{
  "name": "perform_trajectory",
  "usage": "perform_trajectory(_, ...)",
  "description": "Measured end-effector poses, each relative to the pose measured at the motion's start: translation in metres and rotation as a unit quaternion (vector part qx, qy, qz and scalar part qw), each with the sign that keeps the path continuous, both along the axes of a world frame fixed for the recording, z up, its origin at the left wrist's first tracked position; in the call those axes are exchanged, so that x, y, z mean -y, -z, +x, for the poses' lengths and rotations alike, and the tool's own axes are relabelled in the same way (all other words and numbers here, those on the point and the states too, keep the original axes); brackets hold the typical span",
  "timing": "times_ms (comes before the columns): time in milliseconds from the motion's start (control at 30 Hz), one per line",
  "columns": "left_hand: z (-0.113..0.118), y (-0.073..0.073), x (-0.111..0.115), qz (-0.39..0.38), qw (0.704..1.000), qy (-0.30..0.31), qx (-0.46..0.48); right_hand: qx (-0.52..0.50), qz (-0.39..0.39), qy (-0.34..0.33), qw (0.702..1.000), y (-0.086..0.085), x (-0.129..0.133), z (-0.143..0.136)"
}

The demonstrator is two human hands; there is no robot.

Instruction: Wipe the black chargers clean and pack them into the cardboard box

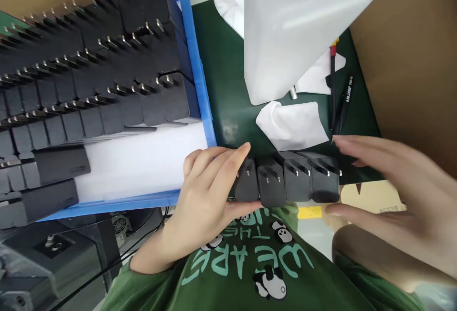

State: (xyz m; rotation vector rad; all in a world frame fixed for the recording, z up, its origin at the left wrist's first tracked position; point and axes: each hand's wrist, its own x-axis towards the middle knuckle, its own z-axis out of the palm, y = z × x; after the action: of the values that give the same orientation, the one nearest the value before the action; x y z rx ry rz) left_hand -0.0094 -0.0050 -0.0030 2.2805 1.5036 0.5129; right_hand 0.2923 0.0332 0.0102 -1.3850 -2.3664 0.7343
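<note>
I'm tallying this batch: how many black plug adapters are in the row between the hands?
4: the leftmost adapter, partly behind the left hand; the second adapter beside it; then the third adapter; the rightmost adapter, nearest the right hand. The left hand may hide more.

The dark green fabric T-shirt (232,289) carries pale green lettering, upside down in this view: "WE ARE", then "THE"; the next line is partly hidden. Slim black tweezers (344,106) show small white print, seemingly "ESD-15" after an unclear brand name. Printing on the tan cardboard piece (369,194) is too small to read.
</note>
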Motion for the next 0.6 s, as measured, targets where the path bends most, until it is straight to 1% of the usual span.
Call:
perform_trajectory(67, 0.0, -0.001, -0.002, -0.005, 1.0, 0.02, 0.017, -0.009, -0.01, -0.03, 0.999, 0.009, 0.008, -0.004)
perform_trajectory(133, 0.0, -0.002, -0.004, -0.008, 0.999, 0.031, 0.024, -0.016, -0.022, -0.035, 0.999, 0.016, 0.01, -0.006)
perform_trajectory(200, 0.0, -0.002, -0.005, -0.018, 0.999, 0.033, 0.026, -0.034, -0.035, -0.04, 0.998, 0.017, 0.006, -0.005)
perform_trajectory(267, 0.001, -0.003, -0.004, -0.03, 0.999, 0.03, 0.026, -0.064, -0.038, -0.023, 0.997, 0.013, 0.001, -0.006)
perform_trajectory(300, 0.001, -0.003, -0.003, -0.037, 0.999, 0.029, 0.027, -0.07, -0.021, -0.01, 0.997, 0.01, -0.002, -0.009)
perform_trajectory(333, 0.0, -0.003, -0.003, -0.044, 0.998, 0.027, 0.028, -0.067, 0.013, 0.0, 0.998, 0.006, -0.003, -0.015)
perform_trajectory(367, 0.0, -0.003, -0.002, -0.05, 0.998, 0.026, 0.029, -0.052, 0.055, -0.006, 0.997, 0.002, -0.004, -0.023)
perform_trajectory(400, -0.001, -0.002, -0.001, -0.054, 0.998, 0.025, 0.032, -0.026, 0.101, -0.031, 0.994, -0.002, -0.004, -0.032)
perform_trajectory(433, -0.002, -0.002, -0.001, -0.057, 0.997, 0.023, 0.037, 0.007, 0.141, -0.07, 0.988, -0.004, -0.004, -0.043)
perform_trajectory(467, -0.003, -0.001, -0.001, -0.055, 0.997, 0.02, 0.042, 0.044, 0.168, -0.105, 0.979, -0.005, -0.003, -0.053)
perform_trajectory(533, -0.004, 0.001, -0.001, -0.047, 0.998, 0.01, 0.049, 0.101, 0.19, -0.147, 0.965, -0.004, -0.002, -0.071)
perform_trajectory(600, -0.004, 0.003, -0.001, -0.049, 0.998, 0.004, 0.05, 0.122, 0.188, -0.158, 0.962, -0.001, -0.001, -0.079)
